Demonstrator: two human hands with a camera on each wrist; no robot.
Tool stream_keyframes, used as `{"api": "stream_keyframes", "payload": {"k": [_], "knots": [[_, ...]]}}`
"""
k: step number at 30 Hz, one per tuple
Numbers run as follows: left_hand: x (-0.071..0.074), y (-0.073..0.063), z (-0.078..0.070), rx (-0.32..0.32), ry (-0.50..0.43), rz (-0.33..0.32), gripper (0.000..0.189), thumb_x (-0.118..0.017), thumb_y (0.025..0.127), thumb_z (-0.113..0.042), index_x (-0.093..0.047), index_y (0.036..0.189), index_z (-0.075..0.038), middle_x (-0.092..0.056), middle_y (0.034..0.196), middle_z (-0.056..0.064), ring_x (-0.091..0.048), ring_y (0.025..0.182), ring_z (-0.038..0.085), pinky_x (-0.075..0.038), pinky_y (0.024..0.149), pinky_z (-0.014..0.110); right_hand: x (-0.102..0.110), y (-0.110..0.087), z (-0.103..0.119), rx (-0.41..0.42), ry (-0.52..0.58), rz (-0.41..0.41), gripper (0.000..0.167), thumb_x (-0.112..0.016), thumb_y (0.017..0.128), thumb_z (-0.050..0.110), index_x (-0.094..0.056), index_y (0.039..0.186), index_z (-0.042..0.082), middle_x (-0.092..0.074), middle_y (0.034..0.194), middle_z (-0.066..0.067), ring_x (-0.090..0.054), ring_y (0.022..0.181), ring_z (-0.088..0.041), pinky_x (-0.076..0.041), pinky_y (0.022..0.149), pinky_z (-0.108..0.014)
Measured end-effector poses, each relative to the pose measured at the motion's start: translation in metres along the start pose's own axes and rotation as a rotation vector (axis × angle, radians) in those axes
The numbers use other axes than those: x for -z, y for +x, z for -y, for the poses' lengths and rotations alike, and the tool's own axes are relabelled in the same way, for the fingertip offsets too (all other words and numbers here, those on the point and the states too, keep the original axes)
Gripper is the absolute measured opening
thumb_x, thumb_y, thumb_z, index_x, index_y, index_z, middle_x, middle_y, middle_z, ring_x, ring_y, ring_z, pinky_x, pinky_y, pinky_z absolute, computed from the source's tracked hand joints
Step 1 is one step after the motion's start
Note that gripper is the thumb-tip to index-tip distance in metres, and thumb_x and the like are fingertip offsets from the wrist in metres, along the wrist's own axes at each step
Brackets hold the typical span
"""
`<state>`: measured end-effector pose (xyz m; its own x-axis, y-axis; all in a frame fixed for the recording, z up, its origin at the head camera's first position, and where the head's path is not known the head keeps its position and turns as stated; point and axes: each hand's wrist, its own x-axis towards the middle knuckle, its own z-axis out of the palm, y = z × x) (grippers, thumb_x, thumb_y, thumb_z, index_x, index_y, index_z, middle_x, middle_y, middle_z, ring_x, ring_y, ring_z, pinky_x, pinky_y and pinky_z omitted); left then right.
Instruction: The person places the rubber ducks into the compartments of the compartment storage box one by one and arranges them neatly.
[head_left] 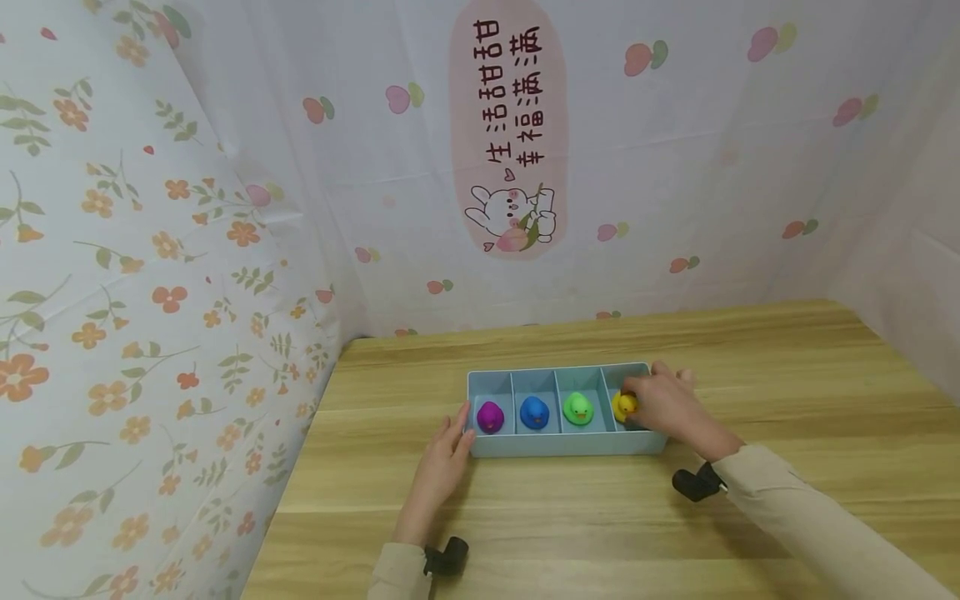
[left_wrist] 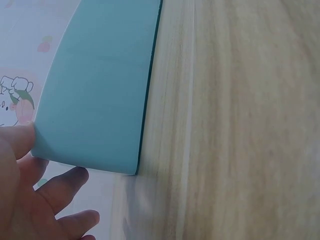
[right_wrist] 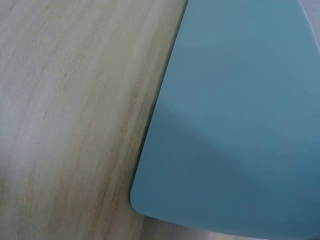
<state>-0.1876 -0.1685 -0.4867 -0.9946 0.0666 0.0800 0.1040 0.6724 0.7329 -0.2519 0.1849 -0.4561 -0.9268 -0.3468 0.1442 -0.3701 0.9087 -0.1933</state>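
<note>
A light blue divided box sits on the table, with a row of small rubber ducks in its compartments. From the left come a purple duck, a blue duck, a green duck and a yellow duck. My right hand reaches into the rightmost compartment and pinches the yellow duck, partly covering it. At the other end, my left hand holds the box by its corner. Its thumb lies at the rim and its fingers bear against the end wall in the left wrist view.
The wood-grain table extends around the box. Behind it hangs a white printed cloth, and a floral cloth borders the left side. Black wrist mounts stick out from the sleeves.
</note>
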Motion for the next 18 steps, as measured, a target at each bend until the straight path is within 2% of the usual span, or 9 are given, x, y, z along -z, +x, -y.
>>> {"api": "stream_keyframes", "payload": {"k": [6, 11, 14, 18], "knots": [[0.0008, 0.0006, -0.0005, 0.008, -0.007, 0.01, 0.049, -0.044, 0.101, -0.035, -0.037, 0.148, -0.023, -0.045, 0.145, 0.012, -0.031, 0.139, 0.042, -0.026, 0.105, 0.069, -0.0011, 0.0023, -0.0003, 0.011, -0.028, 0.017, 0.02, -0.082, 0.068, 0.018, -0.069, 0.084, 0.015, -0.059, 0.068, 0.009, -0.035, 0.07, -0.022, -0.017, 0.064, -0.042], [0.0003, -0.0004, -0.0007, -0.001, -0.006, 0.008, 0.049, -0.044, 0.101, -0.036, -0.038, 0.147, -0.021, -0.046, 0.144, 0.014, -0.033, 0.137, 0.044, -0.028, 0.103, 0.07, -0.0008, 0.001, -0.0012, 0.024, -0.038, 0.023, 0.024, -0.086, 0.065, 0.021, -0.067, 0.079, 0.017, -0.055, 0.064, 0.012, -0.033, 0.069, -0.021, -0.016, 0.063, -0.041], [0.0002, -0.0007, -0.0011, -0.004, -0.004, 0.009, 0.049, -0.044, 0.101, -0.036, -0.039, 0.147, -0.021, -0.046, 0.144, 0.014, -0.033, 0.137, 0.044, -0.029, 0.103, 0.07, -0.0002, -0.0009, -0.001, 0.028, -0.025, 0.016, 0.028, -0.088, 0.062, 0.023, -0.068, 0.081, 0.017, -0.061, 0.069, 0.011, -0.034, 0.069, -0.021, -0.016, 0.063, -0.041], [-0.0001, -0.001, -0.0004, 0.007, -0.005, 0.017, 0.048, -0.044, 0.101, -0.034, -0.039, 0.147, -0.021, -0.046, 0.144, 0.013, -0.033, 0.137, 0.044, -0.028, 0.104, 0.069, 0.0039, -0.005, 0.0006, 0.009, -0.001, 0.0, 0.035, -0.087, 0.064, 0.029, -0.072, 0.092, 0.014, -0.071, 0.086, 0.002, -0.037, 0.072, -0.021, -0.017, 0.063, -0.042]]}}
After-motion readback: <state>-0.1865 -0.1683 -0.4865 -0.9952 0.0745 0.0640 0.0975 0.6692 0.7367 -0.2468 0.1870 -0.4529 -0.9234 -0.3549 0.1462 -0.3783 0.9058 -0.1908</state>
